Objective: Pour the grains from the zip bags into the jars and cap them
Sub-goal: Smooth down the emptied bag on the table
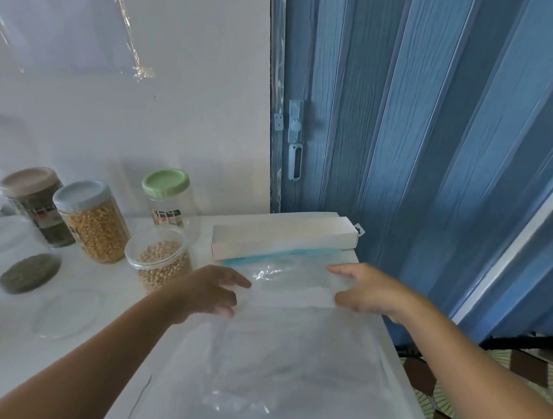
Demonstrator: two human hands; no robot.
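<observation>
Zip bag (289, 281) empty, pinched by both hands (214, 290) (367, 292), chickpea jar (159, 259) uncapped

No writing could be read anywhere. The sheet (50, 1) taped to the wall carried faint lines of print, too blurred to make out. The green-lidded jar (167, 198) bore a label of small dark and red blocks, illegible. The brown-lidded jar (38, 203) had a similar dark label, and so did the jar of yellow grains (93, 221), both unreadable.
</observation>
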